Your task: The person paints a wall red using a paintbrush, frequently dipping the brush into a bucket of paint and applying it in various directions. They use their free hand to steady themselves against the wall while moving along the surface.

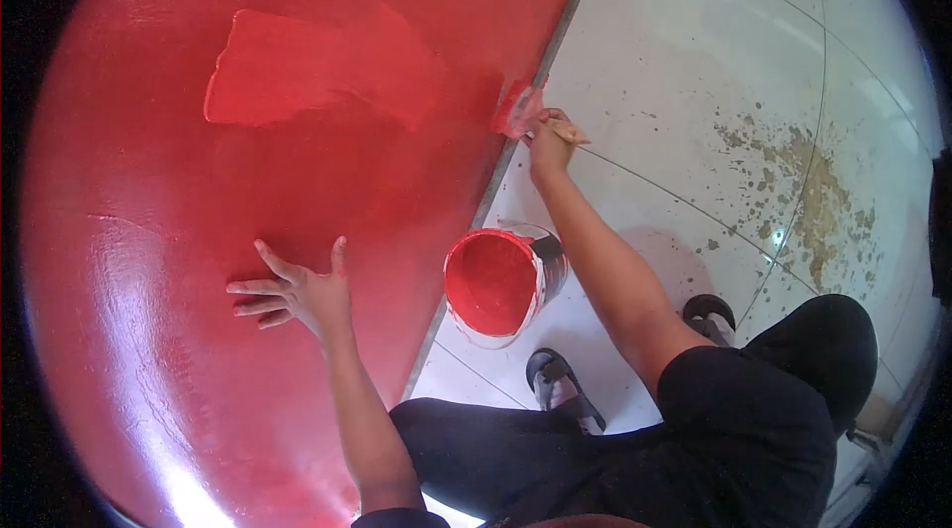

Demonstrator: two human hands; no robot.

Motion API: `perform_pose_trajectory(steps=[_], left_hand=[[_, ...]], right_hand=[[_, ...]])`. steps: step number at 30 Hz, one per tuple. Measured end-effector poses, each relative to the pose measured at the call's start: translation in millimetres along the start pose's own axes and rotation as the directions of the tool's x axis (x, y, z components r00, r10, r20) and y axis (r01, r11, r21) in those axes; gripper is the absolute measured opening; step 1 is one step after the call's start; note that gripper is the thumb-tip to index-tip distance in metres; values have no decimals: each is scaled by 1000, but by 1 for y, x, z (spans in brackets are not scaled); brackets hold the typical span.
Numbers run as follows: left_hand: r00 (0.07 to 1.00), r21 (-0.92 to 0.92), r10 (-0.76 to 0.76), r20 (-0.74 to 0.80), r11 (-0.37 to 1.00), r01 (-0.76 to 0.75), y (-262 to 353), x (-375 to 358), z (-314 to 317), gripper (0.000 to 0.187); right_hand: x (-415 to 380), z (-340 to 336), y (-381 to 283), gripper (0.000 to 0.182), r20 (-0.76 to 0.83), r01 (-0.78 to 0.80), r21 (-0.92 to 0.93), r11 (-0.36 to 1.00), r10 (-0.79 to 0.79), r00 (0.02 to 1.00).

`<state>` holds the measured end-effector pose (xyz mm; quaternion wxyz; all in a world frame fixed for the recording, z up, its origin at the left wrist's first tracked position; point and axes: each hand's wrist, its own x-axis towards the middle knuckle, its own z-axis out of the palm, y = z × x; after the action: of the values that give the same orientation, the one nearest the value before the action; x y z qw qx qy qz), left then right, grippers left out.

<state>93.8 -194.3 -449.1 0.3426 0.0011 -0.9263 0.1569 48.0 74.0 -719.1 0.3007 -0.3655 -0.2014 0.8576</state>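
My right hand point(551, 143) grips a wide paintbrush point(531, 109) by its wooden handle. The brush's red-coated bristles meet the edge of the red-painted surface point(327, 186), beside the grey border strip. My left hand point(307, 290) is open over the red surface, fingers spread, with red on the fingertips. Between my arms a bucket of red paint point(493, 285) stands on the tiles, its pale rim smeared with red. A brighter, wet-looking patch of red paint point(297, 67) lies farther up the surface.
White floor tiles point(684, 32) extend to the right, marked with brownish splatter point(818, 201) and dark specks. The grey strip point(570, 7) runs diagonally between tiles and red surface. My sandalled feet point(562, 384) are close by the bucket.
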Motion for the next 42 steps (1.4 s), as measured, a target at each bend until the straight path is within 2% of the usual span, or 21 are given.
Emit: perform_pose_trajectory(steps=[1, 3, 5, 7, 8, 10, 11, 12, 14, 17, 21, 25, 27, 29, 30, 32, 33, 34, 36, 38, 42], left_hand=[[1000, 8, 8, -29, 1000, -8, 1, 0, 1, 118], [999, 22, 23, -48, 1000, -22, 1, 0, 3, 120], [995, 27, 39, -88, 999, -36, -1, -1, 9, 122], [996, 37, 43, -80, 999, -40, 0, -1, 8, 122], [995, 50, 40, -88, 998, -35, 1, -1, 8, 122], [996, 51, 26, -87, 998, -22, 0, -1, 11, 123], [995, 57, 11, -96, 998, -5, 0, -1, 12, 124], [995, 60, 13, -94, 998, -7, -1, -1, 12, 124], [995, 63, 10, -97, 998, -4, -1, -1, 13, 124], [994, 75, 22, -108, 997, -14, -2, -1, 14, 125], [995, 60, 8, -103, 998, -2, 0, -1, 13, 125], [995, 60, 24, -95, 998, -18, -3, -1, 11, 125], [996, 47, 24, -91, 999, -19, -1, 0, 12, 125], [997, 50, 17, -75, 999, -13, -4, -1, 12, 125], [998, 52, 20, -67, 999, -16, -4, -1, 13, 125], [996, 76, 24, -87, 997, -17, -3, 0, 14, 125], [996, 77, 25, -85, 997, -18, -3, 0, 14, 125], [995, 78, 26, -91, 997, -19, -4, 0, 15, 126], [995, 77, 31, -94, 997, -24, -4, -1, 15, 126], [997, 81, 9, -74, 997, -3, -3, 0, 14, 126], [998, 82, 10, -67, 997, -4, -1, 0, 13, 126]], right_hand=[[-4, 13, 2, 15, -20, 78, -60, 995, -79, 997], [-33, 50, -14, 18, 94, 257, -191, 948, -243, 966], [-69, 85, -53, 18, 273, 372, -127, 920, -328, 904], [-96, 114, -97, 21, 416, 79, 203, 976, -159, 896], [-97, 117, -111, 21, 409, 82, 195, 977, -157, 899], [-96, 119, -124, 24, 599, 2, 335, 942, -215, 771], [-94, 119, -123, 25, 622, -136, 457, 879, -206, 755], [-86, 114, -116, 25, 620, -137, 457, 879, -204, 757], [-60, 89, -81, 26, 473, -123, 339, 933, -56, 879], [-22, 33, -28, 27, 286, -104, 214, 971, 40, 957], [-1, -18, -9, 27, 96, -105, 3, 995, 104, 990], [-2, -6, -9, 26, 73, 14, -89, 996, -8, 997], [-14, 32, -17, 25, 74, 72, 50, 996, -75, 994], [-35, 58, -50, 24, 307, 1, 278, 961, -89, 948], [-43, 63, -68, 24, 301, -1, 274, 962, -85, 950], [-49, 67, -94, 27, 473, -157, 406, 900, -60, 879], [-40, 60, -88, 29, 501, -152, 412, 898, -84, 861], [-27, 52, -74, 29, 499, -151, 412, 899, -83, 863], [-3, 27, -37, 30, 372, -173, 276, 946, 60, 926], [18, -9, -15, 29, 186, -114, 57, 992, 102, 977], [18, -38, -6, 27, 64, -80, 45, 996, 77, 995]])
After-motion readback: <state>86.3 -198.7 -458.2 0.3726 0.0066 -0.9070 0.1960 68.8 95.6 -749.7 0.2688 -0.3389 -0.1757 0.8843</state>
